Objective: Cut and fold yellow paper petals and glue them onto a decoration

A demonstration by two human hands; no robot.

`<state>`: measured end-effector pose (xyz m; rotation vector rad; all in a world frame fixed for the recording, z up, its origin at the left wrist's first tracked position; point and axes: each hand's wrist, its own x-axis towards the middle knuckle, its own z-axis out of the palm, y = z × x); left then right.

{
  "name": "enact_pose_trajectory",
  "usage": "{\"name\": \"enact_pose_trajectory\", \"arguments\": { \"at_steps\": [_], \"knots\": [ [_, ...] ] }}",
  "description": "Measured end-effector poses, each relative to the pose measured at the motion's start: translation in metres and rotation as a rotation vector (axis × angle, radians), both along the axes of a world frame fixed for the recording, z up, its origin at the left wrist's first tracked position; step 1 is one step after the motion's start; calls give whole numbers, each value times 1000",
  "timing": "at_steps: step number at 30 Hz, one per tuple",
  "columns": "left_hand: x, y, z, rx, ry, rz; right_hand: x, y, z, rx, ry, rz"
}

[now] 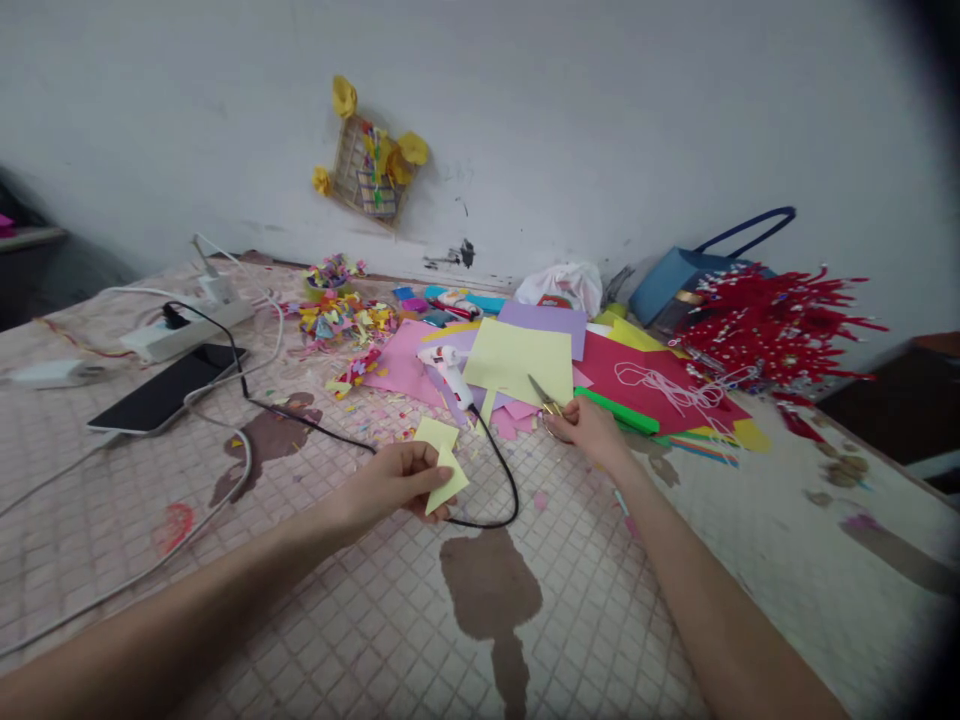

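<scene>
Low in the middle, my left hand (409, 480) pinches a small folded piece of pale yellow paper (448, 482) between thumb and fingers. Another pale yellow piece (436, 433) shows just behind it. Further right, my right hand (589, 428) is closed around the handles of scissors (546, 400), whose blades point away over a large pale yellow sheet (517, 360). A white glue gun (448, 378) lies between the hands on coloured paper, its black cord looping toward my left hand. Beside my right hand is a bright green stick-like object (619, 411).
At left are a power strip (187, 330), a phone (169, 388) and trailing cables. Paper scraps (345, 320) pile up at the back. Red paper (637, 380) with white string (697, 390), a red beaded bundle (772, 325) and a blue bag (667, 285) stand at right.
</scene>
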<state>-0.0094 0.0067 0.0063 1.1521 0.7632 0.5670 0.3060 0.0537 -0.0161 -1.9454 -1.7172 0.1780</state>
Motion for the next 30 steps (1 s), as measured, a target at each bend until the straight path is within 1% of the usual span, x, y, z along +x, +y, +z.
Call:
{"name": "enact_pose_trajectory", "arguments": {
  "at_steps": [4,8,11,13,16,19,20,22,24,25,27,30],
  "knots": [
    [0,0,1,23,8,-10,4,2,-3,-15,17,11],
    [0,-1,2,21,18,2,6,3,-4,23,79,-17],
    [1,-1,3,27,14,18,8,4,1,83,180,-53],
    [1,-1,5,25,20,29,5,4,7,138,275,-45],
    [1,-1,7,24,36,46,-15,-3,19,229,417,28],
    [1,-2,9,36,44,64,-51,-26,31,260,530,119],
    [1,-2,10,42,43,66,-65,-36,34,219,664,189],
    [1,-2,10,55,34,74,-91,-56,37,33,857,320],
    [1,-2,9,70,30,88,-111,-72,37,-149,940,391],
    [1,-2,8,75,30,95,-118,-77,35,-217,981,404],
    [0,0,7,70,27,104,-126,-84,32,-299,1039,444],
    [-2,2,7,25,-19,124,-131,-90,28,-339,1024,506]
  ]
}}
